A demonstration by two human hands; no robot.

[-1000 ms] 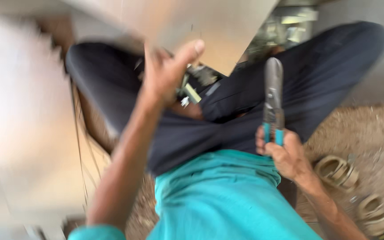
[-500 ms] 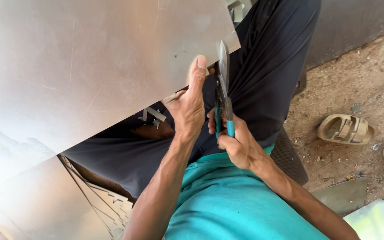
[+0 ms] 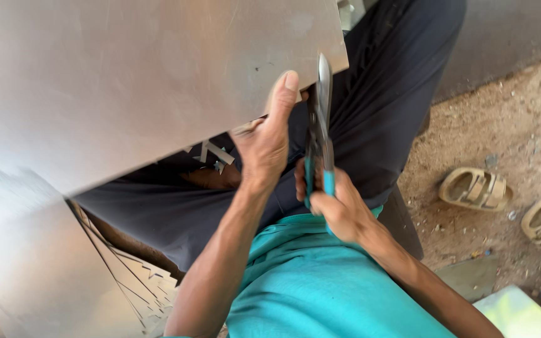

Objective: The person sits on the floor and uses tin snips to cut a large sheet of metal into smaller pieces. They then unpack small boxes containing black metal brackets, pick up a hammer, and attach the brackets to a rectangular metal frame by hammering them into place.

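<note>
A large grey metal sheet (image 3: pixel 126 81) fills the upper left and rests over my lap. My left hand (image 3: pixel 264 141) grips its near edge, thumb pressed up on the top face near the corner. My right hand (image 3: pixel 336 203) is closed around the teal handles of a pair of tin snips (image 3: pixel 319 131). Their metal blades point upward and meet the sheet's edge just right of my left thumb. Small cut metal scraps (image 3: pixel 211 153) lie on my dark trousers under the sheet.
More metal sheets (image 3: pixel 26 263) with jagged cut edges are stacked at the lower left. Two tan sandals (image 3: pixel 474 188) lie on the sandy ground at the right. A pale green flat object (image 3: pixel 521 313) sits at the bottom right.
The view swung and steadied. My right hand brought the snips from the right side over to the sheet's edge beside my left hand, which took hold of that edge.
</note>
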